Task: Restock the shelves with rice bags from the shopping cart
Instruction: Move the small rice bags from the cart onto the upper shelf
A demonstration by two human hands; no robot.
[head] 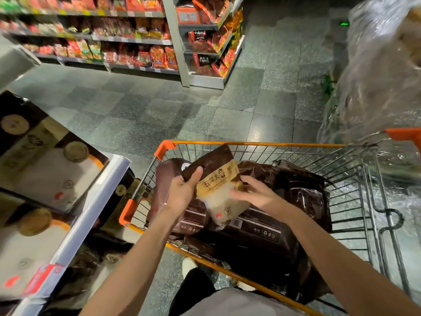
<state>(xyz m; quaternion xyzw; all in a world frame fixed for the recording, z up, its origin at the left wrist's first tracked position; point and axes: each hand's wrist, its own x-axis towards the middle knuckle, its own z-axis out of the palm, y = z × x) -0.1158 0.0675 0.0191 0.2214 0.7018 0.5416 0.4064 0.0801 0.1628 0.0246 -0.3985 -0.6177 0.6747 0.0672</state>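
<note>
A rice bag (216,179), dark brown on top with a tan label and a clear window of white rice, is tilted above the orange-rimmed shopping cart (262,144). My left hand (184,190) grips its left edge, thumb over the front. My right hand (252,193) lies on its right side with the fingers spread. Under it in the cart lie several large dark brown rice bags (257,233). To my left, the shelf (91,208) holds matching rice bags (45,169) lying flat.
Across the tiled aisle floor (159,106) stand grey shelves of red snack packets (141,53). A plastic-wrapped pile (376,76) rises on the right behind the cart. My shoe (189,265) shows under the cart's near rim.
</note>
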